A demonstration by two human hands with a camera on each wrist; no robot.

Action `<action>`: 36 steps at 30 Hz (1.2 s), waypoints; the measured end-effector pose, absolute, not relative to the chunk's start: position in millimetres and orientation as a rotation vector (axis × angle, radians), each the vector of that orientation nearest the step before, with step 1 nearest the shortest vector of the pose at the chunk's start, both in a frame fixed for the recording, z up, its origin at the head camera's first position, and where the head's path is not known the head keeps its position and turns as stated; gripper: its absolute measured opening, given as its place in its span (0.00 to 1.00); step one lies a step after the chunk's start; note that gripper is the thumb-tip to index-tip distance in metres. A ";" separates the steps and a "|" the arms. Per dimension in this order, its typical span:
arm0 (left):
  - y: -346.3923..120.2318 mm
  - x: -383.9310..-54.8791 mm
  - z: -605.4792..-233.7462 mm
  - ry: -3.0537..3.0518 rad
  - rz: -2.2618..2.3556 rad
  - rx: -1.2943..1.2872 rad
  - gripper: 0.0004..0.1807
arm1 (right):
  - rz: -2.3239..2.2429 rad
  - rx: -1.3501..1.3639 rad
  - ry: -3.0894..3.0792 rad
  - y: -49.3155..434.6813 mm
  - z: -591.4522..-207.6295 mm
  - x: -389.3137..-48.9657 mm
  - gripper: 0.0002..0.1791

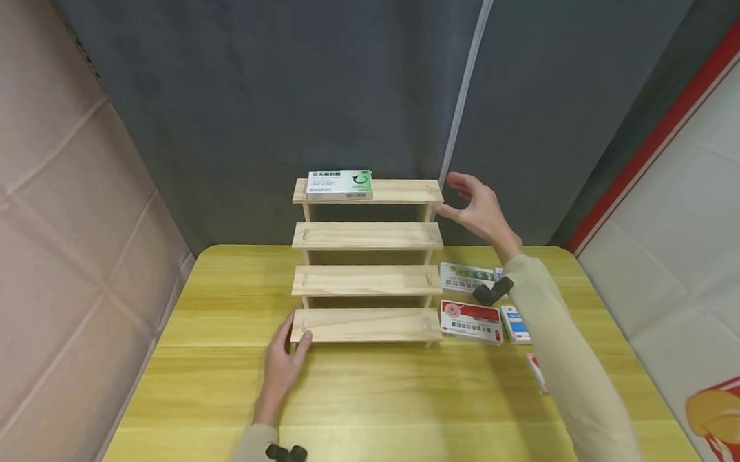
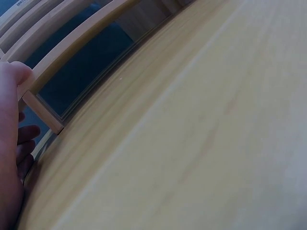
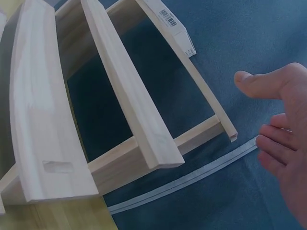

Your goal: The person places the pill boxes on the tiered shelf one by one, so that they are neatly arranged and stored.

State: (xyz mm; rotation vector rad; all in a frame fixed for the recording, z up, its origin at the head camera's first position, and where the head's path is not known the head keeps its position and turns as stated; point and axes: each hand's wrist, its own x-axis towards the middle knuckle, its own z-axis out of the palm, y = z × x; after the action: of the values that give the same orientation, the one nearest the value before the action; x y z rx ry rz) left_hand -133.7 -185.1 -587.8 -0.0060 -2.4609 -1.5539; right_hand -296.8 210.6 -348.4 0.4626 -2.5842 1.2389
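A four-step wooden display rack (image 1: 366, 281) stands on the yellow table. My left hand (image 1: 281, 366) grips the left end of its lowest step, thumb (image 2: 21, 72) over the front edge and the other fingers beside the leg. By the right end of the top step is my right hand (image 1: 479, 209), thumb and fingers spread apart. In the right wrist view this hand (image 3: 288, 129) is clear of the wood and holds nothing. A white and green medicine box (image 1: 340, 183) lies on the left part of the top step.
Right of the rack lie a green and white box (image 1: 465, 276), a red and white box (image 1: 471, 321) and a blue and white box (image 1: 515, 324). Another box (image 1: 535, 370) is partly hidden by the right sleeve. A dark curtain (image 1: 277, 90) hangs behind the table.
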 end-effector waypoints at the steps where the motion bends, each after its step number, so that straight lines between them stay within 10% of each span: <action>1: -184.9 -133.9 -588.4 -2.466 -1.549 -0.006 0.36 | 1.247 0.454 -2.589 212.3 -350.1 -295.2 0.41; 36: -185.6 -134.6 -591.2 -2.481 -1.552 0.000 0.36 | 1.283 0.375 -2.606 258.1 -396.9 -242.8 0.42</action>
State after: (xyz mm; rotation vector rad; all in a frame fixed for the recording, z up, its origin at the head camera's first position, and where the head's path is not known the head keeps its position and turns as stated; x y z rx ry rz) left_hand -134.6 -185.6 -591.2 -0.0002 -2.4809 -1.5523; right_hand -242.8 258.1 -396.9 0.3748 -2.6059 1.2828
